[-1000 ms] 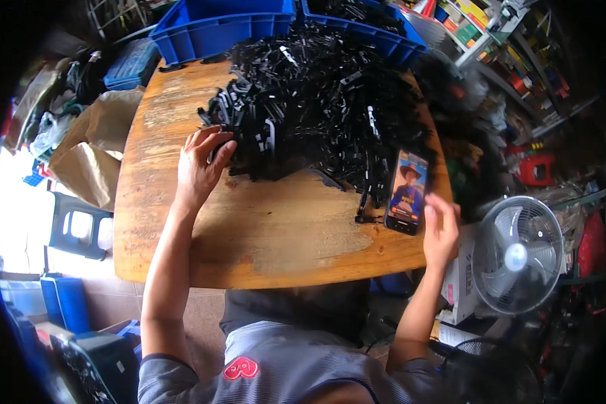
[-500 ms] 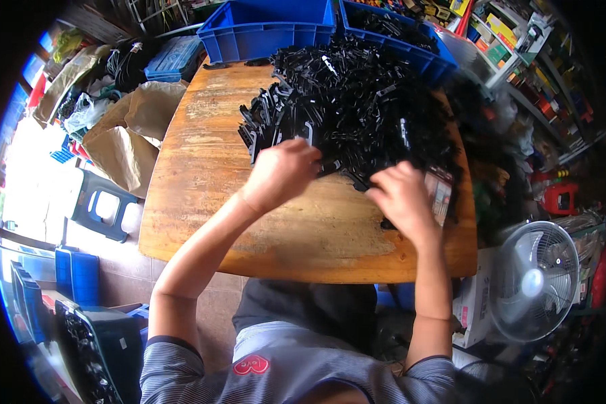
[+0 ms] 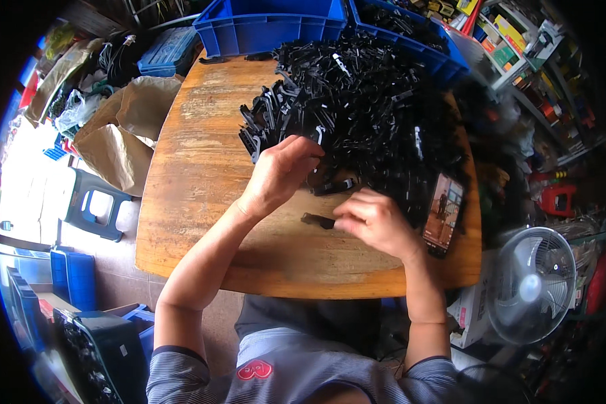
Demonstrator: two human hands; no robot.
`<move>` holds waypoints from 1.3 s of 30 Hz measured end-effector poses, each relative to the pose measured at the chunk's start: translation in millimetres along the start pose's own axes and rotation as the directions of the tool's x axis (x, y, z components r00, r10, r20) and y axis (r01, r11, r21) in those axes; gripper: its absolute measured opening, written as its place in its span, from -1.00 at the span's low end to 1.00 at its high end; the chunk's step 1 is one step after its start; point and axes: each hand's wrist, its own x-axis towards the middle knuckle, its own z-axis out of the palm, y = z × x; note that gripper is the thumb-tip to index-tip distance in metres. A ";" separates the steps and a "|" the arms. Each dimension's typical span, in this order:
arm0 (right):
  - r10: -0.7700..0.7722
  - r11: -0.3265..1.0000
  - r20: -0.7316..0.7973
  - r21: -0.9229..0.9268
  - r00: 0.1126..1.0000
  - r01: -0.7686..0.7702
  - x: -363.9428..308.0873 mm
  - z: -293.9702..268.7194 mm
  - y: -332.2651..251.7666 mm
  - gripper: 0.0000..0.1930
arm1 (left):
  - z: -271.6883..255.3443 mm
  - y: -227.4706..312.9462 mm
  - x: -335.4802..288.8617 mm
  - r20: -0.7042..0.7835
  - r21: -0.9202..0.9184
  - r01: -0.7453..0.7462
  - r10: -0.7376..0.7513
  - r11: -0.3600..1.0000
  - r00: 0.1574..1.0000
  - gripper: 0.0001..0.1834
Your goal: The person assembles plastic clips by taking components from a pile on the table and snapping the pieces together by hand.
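Note:
A large heap of black plastic pieces (image 3: 377, 101), narrow and clip-like, covers the far half of the wooden table (image 3: 195, 202). At the heap's near edge is my left hand (image 3: 279, 172), its fingers curled and pressed together. Whatever those fingers may hold is hidden. My right hand (image 3: 377, 219) is closer to me and to the right, over bare wood, pinching a small dark plastic piece (image 3: 318, 221) that points left from the fingertips. Between the hands, a black piece (image 3: 337, 186) lies just off the heap.
Two blue crates stand at the far edge: the left crate (image 3: 273, 30), and the right crate (image 3: 444, 60) with black pieces inside. A phone (image 3: 444, 212) with its screen lit lies at the table's right. A fan (image 3: 532, 286) stands right; a plastic stool (image 3: 94, 202) stands left.
My right hand has moved left and toward me, off the heap's edge, and a dark piece now shows in its fingers. The phone is uncovered. My left hand has barely moved.

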 end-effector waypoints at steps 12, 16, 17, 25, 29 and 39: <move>-0.284 0.915 -0.466 -0.393 0.838 0.092 30.8 6.7 -3.9 -0.52 | 2.1 16.3 -3.3 0.018 -0.066 0.051 -0.050 0.997 0.999 -0.83; -0.267 0.927 -0.411 -0.357 0.872 0.116 23.9 8.2 2.1 -0.61 | 4.7 28.0 -6.7 0.185 -0.185 0.144 -0.109 0.972 0.977 -0.58; -0.176 0.944 -0.457 -0.329 0.872 0.018 21.1 4.9 4.6 -0.63 | 1.2 35.3 -8.1 0.215 0.047 0.101 -0.109 0.994 0.970 -0.49; 0.390 0.819 -0.315 0.549 0.865 -0.169 2.4 -0.7 3.5 -0.77 | 21.2 28.8 -35.6 0.397 0.590 -0.309 0.065 0.745 0.915 -0.72; 0.357 0.775 -0.467 0.632 0.809 0.023 0.5 -2.2 -10.0 -0.76 | 10.5 22.3 -18.5 0.113 0.109 0.167 -0.179 0.980 0.977 -0.86; 0.287 0.844 -0.332 0.531 0.899 -0.074 -0.5 -2.6 -9.9 -0.84 | 15.3 34.1 -22.5 0.332 -0.245 0.377 -0.288 0.893 0.898 -0.68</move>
